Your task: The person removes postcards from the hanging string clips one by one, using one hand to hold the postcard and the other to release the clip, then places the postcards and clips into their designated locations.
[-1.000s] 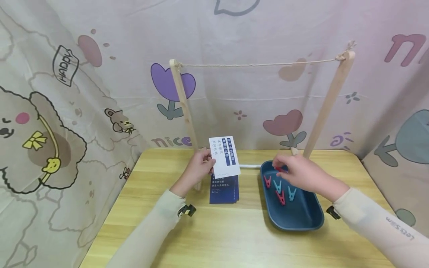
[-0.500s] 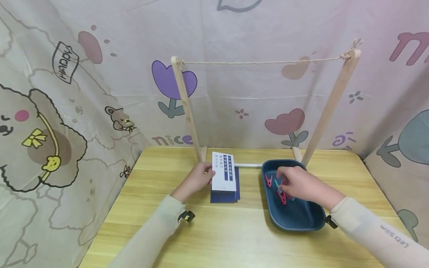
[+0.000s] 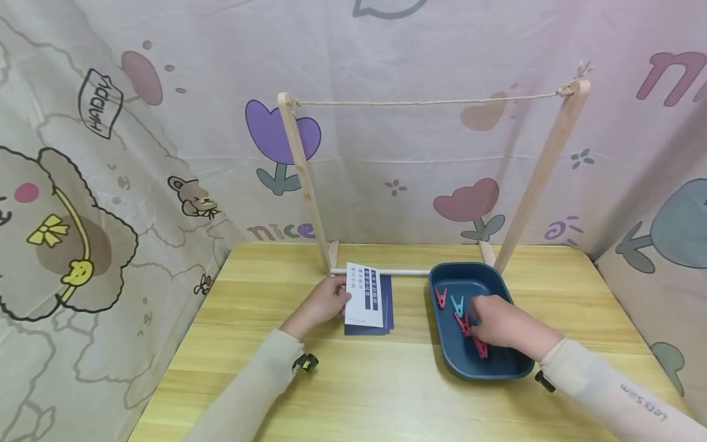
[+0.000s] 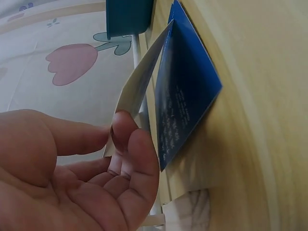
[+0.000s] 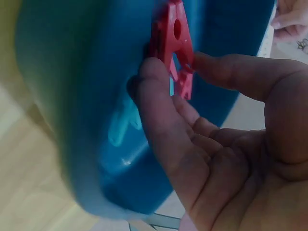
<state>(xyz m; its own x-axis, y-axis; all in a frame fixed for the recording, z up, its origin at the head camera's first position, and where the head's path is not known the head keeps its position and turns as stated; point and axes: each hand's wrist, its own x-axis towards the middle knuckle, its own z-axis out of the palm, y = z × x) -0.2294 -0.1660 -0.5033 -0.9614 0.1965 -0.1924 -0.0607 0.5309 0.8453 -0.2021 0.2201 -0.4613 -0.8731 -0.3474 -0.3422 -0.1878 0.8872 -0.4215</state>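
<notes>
My left hand [image 3: 321, 302] pinches a white card [image 3: 363, 298] with blue printed text by its left edge. In the left wrist view, the card tilts over a small stack of dark blue cards [image 4: 185, 91] lying on the table. My right hand [image 3: 499, 324] reaches into the dark blue tray [image 3: 442, 350]. Its thumb and forefinger are on either side of a red clothespin [image 5: 175, 31] in the right wrist view. Other red clothespins [image 3: 440, 298] and a teal clothespin [image 3: 457, 306] lie in the tray; the right hand hides part of its floor.
A wooden frame stands behind, with a left post [image 3: 301, 166], a right post [image 3: 544, 172] and a thin rope [image 3: 425, 103] strung between their tops. A white rod [image 3: 405, 272] runs low between the posts. A patterned curtain [image 3: 375, 209] hangs behind the table [image 3: 259, 288].
The left hand has lowered the white card toward the blue stack. The right hand has moved from the tray's far end nearer to me, deeper among the clothespins.
</notes>
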